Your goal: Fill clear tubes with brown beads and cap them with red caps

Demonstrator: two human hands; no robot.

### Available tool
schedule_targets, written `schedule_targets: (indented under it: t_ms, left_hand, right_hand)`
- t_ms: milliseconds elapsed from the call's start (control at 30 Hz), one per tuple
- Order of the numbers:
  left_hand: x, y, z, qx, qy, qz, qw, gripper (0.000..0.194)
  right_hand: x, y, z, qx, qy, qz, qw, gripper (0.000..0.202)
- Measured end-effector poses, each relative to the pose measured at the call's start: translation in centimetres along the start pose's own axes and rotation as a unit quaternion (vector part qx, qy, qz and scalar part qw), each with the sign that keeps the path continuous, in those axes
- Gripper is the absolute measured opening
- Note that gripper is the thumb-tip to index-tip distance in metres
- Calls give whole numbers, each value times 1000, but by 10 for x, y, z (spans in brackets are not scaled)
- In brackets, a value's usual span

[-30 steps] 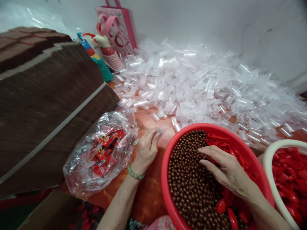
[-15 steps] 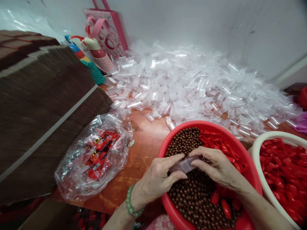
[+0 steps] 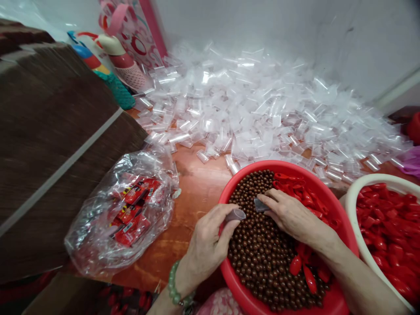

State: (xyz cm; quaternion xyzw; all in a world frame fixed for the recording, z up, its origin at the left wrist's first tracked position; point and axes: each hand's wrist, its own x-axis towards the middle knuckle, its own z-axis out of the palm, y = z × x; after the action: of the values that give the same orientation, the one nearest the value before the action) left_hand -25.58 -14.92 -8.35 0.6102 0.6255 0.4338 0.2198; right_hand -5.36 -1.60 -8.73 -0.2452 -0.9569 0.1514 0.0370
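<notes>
My left hand (image 3: 210, 240), with a green bead bracelet, pinches a small clear plastic sleeve (image 3: 237, 214), its rounded mouth facing right. My right hand (image 3: 292, 214) grips a small clear plastic piece (image 3: 260, 204); the fingers cover much of it, so I cannot tell if it is another sleeve. Both hands are over a red basin (image 3: 272, 165), the left at its left rim. Shiny brown balls (image 3: 262, 262) fill much of the basin. Glossy red plastic pieces (image 3: 306, 199) lie along its right side, a few of them under my right wrist.
A white tub (image 3: 351, 205) of red pieces stands at right. Clear sleeves (image 3: 249, 109) are heaped along the wall. Left are a clear bag (image 3: 88, 236) with red printed cards (image 3: 136, 210), a strapped brown stack (image 3: 65, 118), bottles (image 3: 123, 65) and a pink bag (image 3: 154, 30).
My hands were together at one clear sleeve and are now apart. The left moved slightly left with a sleeve whose mouth now shows open; the right holds a clear piece above the balls.
</notes>
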Motion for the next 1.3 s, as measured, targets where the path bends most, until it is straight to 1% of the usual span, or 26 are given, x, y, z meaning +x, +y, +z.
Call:
schedule_targets:
  t_ms: [67,133,200,267,333,433,500,567,633,733,867,933,1000,1067,1167,1233,1300]
  left_hand:
    - [0,5,6,7,19,-27,999,19]
    - [1,8,12,16,25,-59,998,24]
    - [4,10,19,21,13,-84,996,28]
    - [7,11,24,24,0,-102,994,31]
    - [10,12,28,22,-15,-121,992,33]
    - [13,12,28,-2,-39,-141,989,31]
    - [15,12,26,-25,-49,-152,987,31]
    - [16,11,23,-53,-50,-163,984,33]
    - [16,10,21,-88,-43,-175,980,34]
    - [16,8,19,-152,-20,-183,971,35]
    - [13,5,18,-201,9,-179,963,32]
    - [12,4,19,-203,20,-167,965,31]
    - [11,6,20,-188,18,-156,970,31]
    - [12,9,22,-155,-3,-150,976,31]
    - [15,12,23,-122,-66,-129,982,33]
    - [17,12,24,-129,-104,-118,979,39]
    - [18,11,26,-159,-113,-122,973,48]
  right_hand:
    - [2,-4,-1,-59,-13,-4,998,37]
    - [7,-9,-2,-90,-32,2,995,28]
    - [12,-15,0,-94,-41,9,995,22]
    - [17,-20,3,-78,-49,9,996,21]
    - [20,-22,7,-40,-70,2,997,24]
    - [24,-21,11,32,-104,-13,994,35]
    - [27,-18,12,80,-109,-27,990,42]
    - [29,-14,12,149,-111,-30,982,44]
    - [30,-10,12,240,-116,-19,964,40]
    - [30,-8,8,367,-125,12,922,31]
    - [26,-7,-1,443,-112,42,888,32]
    - [24,-5,-6,472,-94,38,876,33]
    - [22,0,-11,488,-63,20,870,34]
    - [20,6,-14,494,-34,3,869,36]
    - [17,14,-17,515,-24,-10,857,39]
    - [16,16,-18,522,-30,-13,852,39]
    - [16,17,-19,527,-37,-12,849,39]
